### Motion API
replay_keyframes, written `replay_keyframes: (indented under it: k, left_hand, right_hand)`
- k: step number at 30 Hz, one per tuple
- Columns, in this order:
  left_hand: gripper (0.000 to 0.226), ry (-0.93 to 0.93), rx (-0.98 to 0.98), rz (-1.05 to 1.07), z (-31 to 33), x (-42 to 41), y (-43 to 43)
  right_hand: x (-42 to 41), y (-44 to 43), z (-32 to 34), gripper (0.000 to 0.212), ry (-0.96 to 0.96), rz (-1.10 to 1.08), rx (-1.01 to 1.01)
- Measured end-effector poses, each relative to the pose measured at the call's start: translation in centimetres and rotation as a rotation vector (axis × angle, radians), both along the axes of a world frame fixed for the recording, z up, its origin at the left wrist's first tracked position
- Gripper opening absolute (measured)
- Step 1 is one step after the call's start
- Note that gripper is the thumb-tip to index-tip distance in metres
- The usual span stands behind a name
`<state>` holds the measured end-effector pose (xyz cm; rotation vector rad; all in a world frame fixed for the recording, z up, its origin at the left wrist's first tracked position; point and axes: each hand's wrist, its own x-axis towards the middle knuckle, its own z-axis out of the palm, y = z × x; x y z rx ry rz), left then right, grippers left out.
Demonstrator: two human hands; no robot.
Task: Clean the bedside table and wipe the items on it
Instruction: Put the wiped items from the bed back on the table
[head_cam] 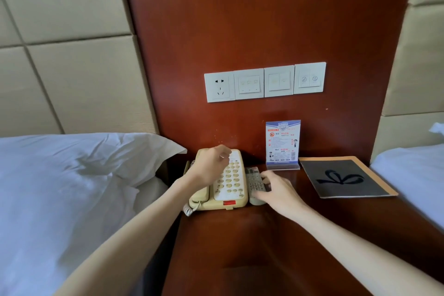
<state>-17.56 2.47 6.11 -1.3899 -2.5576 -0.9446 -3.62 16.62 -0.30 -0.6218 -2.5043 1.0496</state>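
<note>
On the dark red wooden bedside table (240,247) stands a cream push-button telephone (231,182) with its handset on the left side and a coiled cord at the front. My left hand (211,166) hovers over the upper handset, fingers loosely curled, with nothing in it. A grey remote control (252,176) lies right beside the telephone. My right hand (276,190) grips its near half, fingers laid across the buttons and thumb at the near end.
A printed notice card in a clear stand (283,144) is at the back of the table. A dark folder with an orange edge (346,178) lies at the right. A white pillow (84,158) borders the left, another bed (413,170) the right. Wall switches (264,83) sit above.
</note>
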Motion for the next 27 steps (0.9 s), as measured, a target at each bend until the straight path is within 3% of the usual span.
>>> replay_keyframes:
  k: [9,14,18,23,27]
  left_hand:
    - [0.019,-0.101,0.138,0.033,3.4,2.4,-8.3]
    - [0.019,-0.159,0.169,0.087,4.1,3.1,-13.9]
    - [0.017,-0.189,0.19,0.149,4.8,3.9,-18.6]
    - [0.02,-0.174,0.168,0.262,4.4,5.5,-25.0]
    - [0.019,-0.102,0.023,0.453,4.2,5.7,-30.2]
  right_hand:
    - [-0.3,-4.5,4.9,0.048,0.1,0.095,0.013]
    - [-0.5,-7.7,7.8,0.033,0.166,0.156,0.026]
    - [-1.2,-11.0,8.7,0.032,0.217,0.217,-0.041]
    - [-2.1,-16.6,9.1,0.022,0.235,0.336,-0.104]
    - [-2.5,-21.1,9.0,0.017,0.214,0.479,-0.107]
